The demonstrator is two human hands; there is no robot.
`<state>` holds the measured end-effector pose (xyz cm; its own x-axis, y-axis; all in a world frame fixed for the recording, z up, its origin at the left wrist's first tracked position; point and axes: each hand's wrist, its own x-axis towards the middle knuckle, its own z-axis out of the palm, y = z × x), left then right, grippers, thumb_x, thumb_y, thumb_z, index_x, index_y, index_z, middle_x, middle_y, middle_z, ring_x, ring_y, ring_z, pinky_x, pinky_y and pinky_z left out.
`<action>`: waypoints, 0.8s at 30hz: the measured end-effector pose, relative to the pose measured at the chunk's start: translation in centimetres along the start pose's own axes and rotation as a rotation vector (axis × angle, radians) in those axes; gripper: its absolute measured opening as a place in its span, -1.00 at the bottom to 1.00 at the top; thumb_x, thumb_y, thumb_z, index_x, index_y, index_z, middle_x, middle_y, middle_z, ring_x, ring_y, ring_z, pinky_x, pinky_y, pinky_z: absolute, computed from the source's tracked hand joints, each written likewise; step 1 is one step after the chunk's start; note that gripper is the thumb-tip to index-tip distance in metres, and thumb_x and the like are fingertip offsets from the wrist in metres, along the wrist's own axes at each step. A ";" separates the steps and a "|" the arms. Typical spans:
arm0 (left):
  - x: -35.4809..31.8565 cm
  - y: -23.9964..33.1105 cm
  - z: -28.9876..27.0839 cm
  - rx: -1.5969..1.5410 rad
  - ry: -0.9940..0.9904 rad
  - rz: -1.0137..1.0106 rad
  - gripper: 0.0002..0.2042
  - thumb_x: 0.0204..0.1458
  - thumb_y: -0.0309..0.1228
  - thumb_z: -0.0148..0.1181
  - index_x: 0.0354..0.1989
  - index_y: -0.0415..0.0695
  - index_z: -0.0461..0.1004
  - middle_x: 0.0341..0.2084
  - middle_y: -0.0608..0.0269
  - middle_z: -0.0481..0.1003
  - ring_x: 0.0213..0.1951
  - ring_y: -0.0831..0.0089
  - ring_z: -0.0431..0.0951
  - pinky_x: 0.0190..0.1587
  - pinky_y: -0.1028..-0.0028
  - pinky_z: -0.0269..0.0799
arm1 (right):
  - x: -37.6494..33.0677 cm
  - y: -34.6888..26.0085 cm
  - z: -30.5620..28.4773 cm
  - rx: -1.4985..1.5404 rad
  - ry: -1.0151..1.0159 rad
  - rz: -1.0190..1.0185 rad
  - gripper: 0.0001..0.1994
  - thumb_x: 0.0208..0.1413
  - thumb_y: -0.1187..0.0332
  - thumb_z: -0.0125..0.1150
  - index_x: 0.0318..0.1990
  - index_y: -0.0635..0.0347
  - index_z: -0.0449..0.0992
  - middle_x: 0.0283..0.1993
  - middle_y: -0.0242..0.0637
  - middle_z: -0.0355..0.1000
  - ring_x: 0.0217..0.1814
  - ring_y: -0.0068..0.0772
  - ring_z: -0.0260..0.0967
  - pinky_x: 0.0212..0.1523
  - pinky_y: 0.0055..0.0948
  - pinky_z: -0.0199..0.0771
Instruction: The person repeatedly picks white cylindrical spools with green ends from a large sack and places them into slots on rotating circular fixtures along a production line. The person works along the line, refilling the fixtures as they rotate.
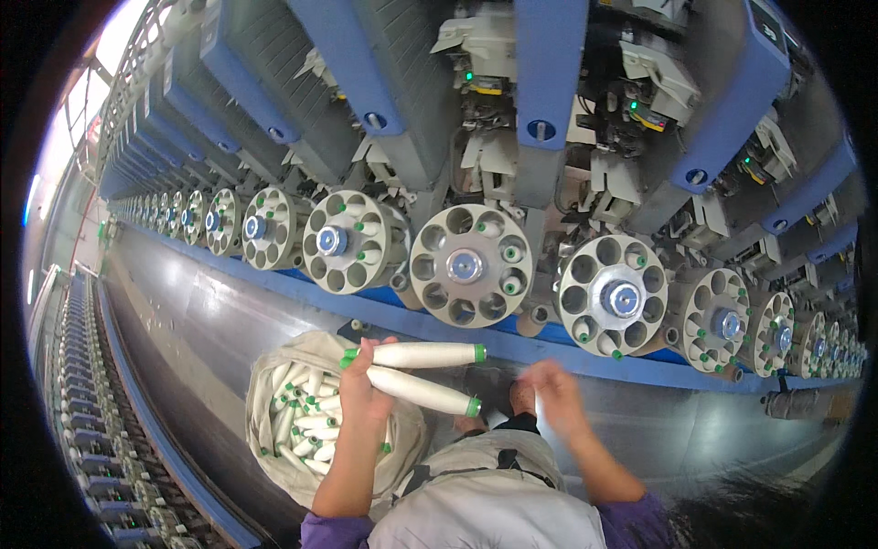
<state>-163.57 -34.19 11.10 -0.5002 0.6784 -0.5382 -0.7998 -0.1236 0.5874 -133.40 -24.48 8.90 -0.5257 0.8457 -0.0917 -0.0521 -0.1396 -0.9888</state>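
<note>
My left hand (366, 389) is closed around the green ends of two white yarn bobbins, whose shafts point to the right, fanned slightly apart. The upper bobbin (425, 355) lies nearly level; the lower bobbin (422, 392) slants down to the right. Smeared by motion, my right hand (551, 393) is off to the right of the bobbin tips, its fingers too blurred to read. A pale cloth sack (261, 389) full of similar bobbins sits below and left of my left hand. Ahead stands a round magazine (444, 236) with a few bobbins in its pockets.
A long row of winding units with blue panels (549, 55) runs across the far side. More round magazines, including one at right (594, 265), line a blue rail (393, 311). Another machine row (91, 439) stands at far left. Grey floor (183, 302) lies between.
</note>
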 end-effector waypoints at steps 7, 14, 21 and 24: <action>0.1 -4.7 3.8 -0.086 0.117 -0.127 -0.73 0.37 -0.19 0.11 -0.04 -0.14 0.32 0.03 -0.14 0.49 0.09 -0.16 0.49 0.21 -0.48 0.32 | 0.3 -0.2 -0.3 -0.453 -0.281 -0.455 -0.52 0.15 0.18 0.43 0.10 0.25 0.41 -0.16 -0.10 0.36 -0.25 -0.13 0.44 -0.23 -0.26 0.49; 1.5 -8.3 4.0 -0.094 0.178 -0.192 -0.70 0.35 -0.22 0.13 -0.01 -0.18 0.29 -0.02 -0.12 0.45 0.11 -0.20 0.45 0.23 -0.61 0.20 | -0.4 -0.5 -4.6 -0.486 -0.278 -0.505 -0.76 0.28 0.25 0.29 -0.27 0.26 0.47 -0.35 -0.18 0.37 -0.36 -0.08 0.41 -0.29 -0.26 0.45; 2.8 -10.8 4.6 -0.180 0.115 -0.265 -0.66 0.34 -0.20 0.14 0.03 -0.21 0.28 -0.06 -0.01 0.39 0.08 -0.14 0.45 0.26 -0.43 0.29 | -2.9 -2.0 -6.5 0.081 -0.131 -0.414 -0.80 0.42 0.36 0.07 -0.29 0.22 0.45 -0.33 -0.21 0.45 -0.28 -0.26 0.41 -0.21 -0.31 0.44; 3.0 -11.9 5.5 -0.166 0.132 -0.231 -0.69 0.33 -0.22 0.16 0.00 -0.21 0.31 -0.10 0.02 0.44 0.02 -0.07 0.49 0.25 -0.35 0.35 | -3.6 -2.4 -7.2 0.208 -0.250 -0.133 -0.76 0.47 0.30 0.03 -0.28 0.18 0.46 -0.37 -0.26 0.47 -0.35 -0.38 0.33 -0.21 -0.39 0.39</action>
<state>-153.75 -26.72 5.77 -0.3290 0.6035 -0.7263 -0.9351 -0.1009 0.3397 -125.28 -23.53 10.80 -0.6927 0.7152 0.0935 -0.2928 -0.1604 -0.9426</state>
